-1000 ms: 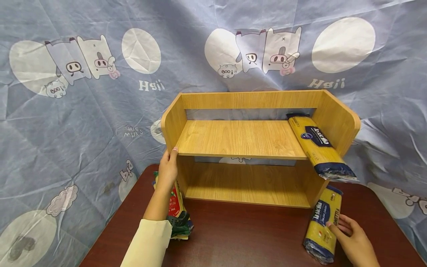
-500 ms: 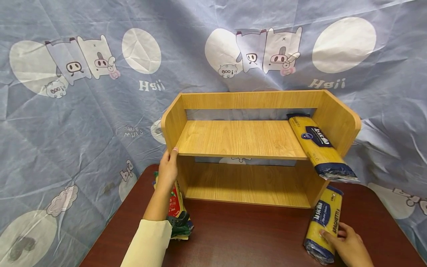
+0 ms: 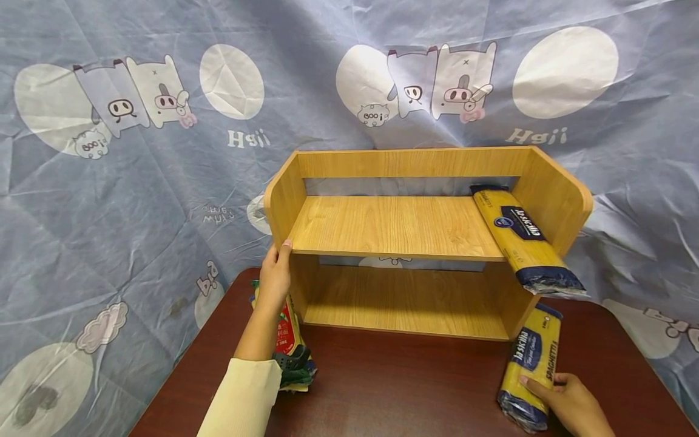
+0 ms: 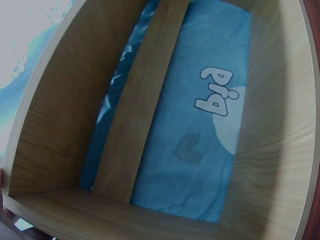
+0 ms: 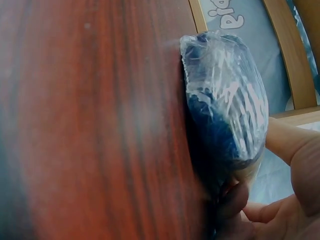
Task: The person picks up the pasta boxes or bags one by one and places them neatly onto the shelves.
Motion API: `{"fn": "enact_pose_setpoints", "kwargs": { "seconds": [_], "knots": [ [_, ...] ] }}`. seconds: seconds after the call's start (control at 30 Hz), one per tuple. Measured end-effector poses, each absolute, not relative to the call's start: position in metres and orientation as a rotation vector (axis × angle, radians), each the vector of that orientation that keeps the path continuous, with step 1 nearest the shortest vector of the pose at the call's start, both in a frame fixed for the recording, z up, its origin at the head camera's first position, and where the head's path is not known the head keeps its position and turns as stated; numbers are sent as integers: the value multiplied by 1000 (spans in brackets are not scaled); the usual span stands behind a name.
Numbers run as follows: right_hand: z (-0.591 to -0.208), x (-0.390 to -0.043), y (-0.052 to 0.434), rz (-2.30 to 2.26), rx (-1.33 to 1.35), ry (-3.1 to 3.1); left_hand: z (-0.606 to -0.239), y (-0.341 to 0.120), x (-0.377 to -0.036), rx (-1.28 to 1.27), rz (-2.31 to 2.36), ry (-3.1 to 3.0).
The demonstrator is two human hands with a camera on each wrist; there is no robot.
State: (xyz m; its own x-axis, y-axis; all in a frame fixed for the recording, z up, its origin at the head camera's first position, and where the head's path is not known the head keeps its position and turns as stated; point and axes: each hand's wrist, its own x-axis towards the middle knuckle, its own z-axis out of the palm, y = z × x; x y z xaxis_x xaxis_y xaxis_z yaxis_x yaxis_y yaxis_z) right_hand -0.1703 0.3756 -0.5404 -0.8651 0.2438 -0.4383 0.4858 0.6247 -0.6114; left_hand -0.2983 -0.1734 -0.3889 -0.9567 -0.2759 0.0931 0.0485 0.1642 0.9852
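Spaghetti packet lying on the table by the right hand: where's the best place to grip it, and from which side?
Grip the spaghetti packet around its middle, coming from its right side, where the right hand already wraps it near the lower end. It lies flat and lengthwise on the table, long and narrow, so a mid-length hold probably keeps it balanced; the crinkled end seals look slippery.

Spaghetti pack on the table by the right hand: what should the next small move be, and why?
Probably lift it. The right hand grips the spaghetti pack, which lies flat on the table beside the wooden shelf. The left hand holds the shelf's front corner, steadying it, and another pack lies on the upper board with bare space beside it.
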Motion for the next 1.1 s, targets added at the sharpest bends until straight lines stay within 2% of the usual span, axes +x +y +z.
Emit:
{"fn": "enact_pose_setpoints", "kwargs": {
  "seconds": [0.53, 1.1],
  "knots": [
    [-529, -167, 373, -1266, 587, 2401, -389, -173, -299, 227, -1875, -2185],
    [-514, -160, 377, -1704, 639, 2108, -390, -174, -299, 201, -1871, -2175]
  ]
}}
